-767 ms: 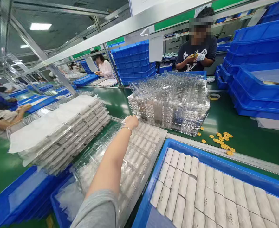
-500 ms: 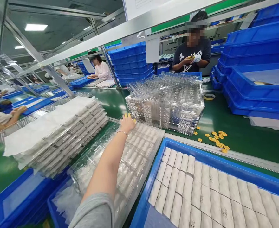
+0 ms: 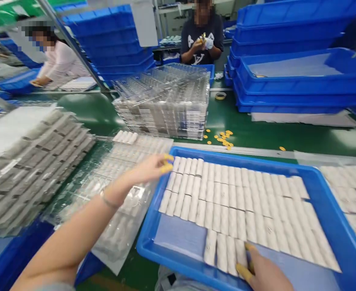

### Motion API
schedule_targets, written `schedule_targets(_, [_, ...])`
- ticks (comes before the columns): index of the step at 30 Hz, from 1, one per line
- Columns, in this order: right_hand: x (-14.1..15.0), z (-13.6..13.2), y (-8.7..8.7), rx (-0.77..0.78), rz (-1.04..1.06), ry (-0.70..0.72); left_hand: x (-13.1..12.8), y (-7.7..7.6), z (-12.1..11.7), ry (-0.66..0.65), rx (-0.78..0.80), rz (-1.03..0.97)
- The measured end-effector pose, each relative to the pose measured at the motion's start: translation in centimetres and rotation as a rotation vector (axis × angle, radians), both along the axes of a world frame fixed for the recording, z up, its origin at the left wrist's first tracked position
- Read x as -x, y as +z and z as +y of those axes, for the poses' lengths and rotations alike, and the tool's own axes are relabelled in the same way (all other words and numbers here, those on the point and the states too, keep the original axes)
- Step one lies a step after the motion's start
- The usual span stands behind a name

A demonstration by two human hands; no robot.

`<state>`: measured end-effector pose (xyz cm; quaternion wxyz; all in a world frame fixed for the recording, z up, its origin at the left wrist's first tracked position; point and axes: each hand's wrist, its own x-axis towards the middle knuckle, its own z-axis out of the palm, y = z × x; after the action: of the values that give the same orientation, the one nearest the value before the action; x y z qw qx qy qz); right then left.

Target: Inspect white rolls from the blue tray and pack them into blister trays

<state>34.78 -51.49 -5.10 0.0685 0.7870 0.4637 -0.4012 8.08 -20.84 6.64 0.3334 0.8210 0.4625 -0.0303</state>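
My left hand (image 3: pixel 147 169) hovers at the far left corner of a blue plastic tray (image 3: pixel 226 158), its yellow-capped fingertips just over the rim, with nothing visible in it. The tray holds tight rows of white rolls (image 3: pixel 226 202). At the tray's near end my right hand (image 3: pixel 264 273) has yellow-capped fingertips around the last white roll (image 3: pixel 241 254) of a short row. Under my left forearm lies a transparent blister tray (image 3: pixel 129 161) of similar white rolls. Part of the blue tray's floor shows near my right hand.
A tall stack of transparent trays (image 3: pixel 162 107) stands beyond, with loose yellow discs (image 3: pixel 223 138) on the green bench. More filled stacks (image 3: pixel 35 165) lie left; blue crates (image 3: pixel 293 76) stand right. Co-workers (image 3: pixel 200 44) (image 3: pixel 59 60) handle items farther off.
The view has swung right and down. My left hand has come back from the blister tray's far edge to the blue tray's corner. My right hand has come into view at the tray.
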Motion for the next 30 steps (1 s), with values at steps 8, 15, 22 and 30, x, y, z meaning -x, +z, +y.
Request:
schedule_targets(8, [0.1,0.4,1.0,-0.026,0.013,0.045,-6.9,-6.1,-19.0,-0.259,0.249,0.191])
schedule_targets(15, [-1.5,-1.0,1.6,-0.093,0.040,-0.042,-9.9,-8.4,-22.0,-0.072,0.211,0.359])
schedule_targets(22, [-3.8,-3.6,3.9,-0.304,0.498,-0.278,-9.9,-9.1,-22.3,0.098,0.244,0.270])
schedule_targets(30, [-2.1,-3.5,6.2,-0.490,1.206,-0.427,-6.3,-5.8,-21.8,0.244,0.589,-0.338])
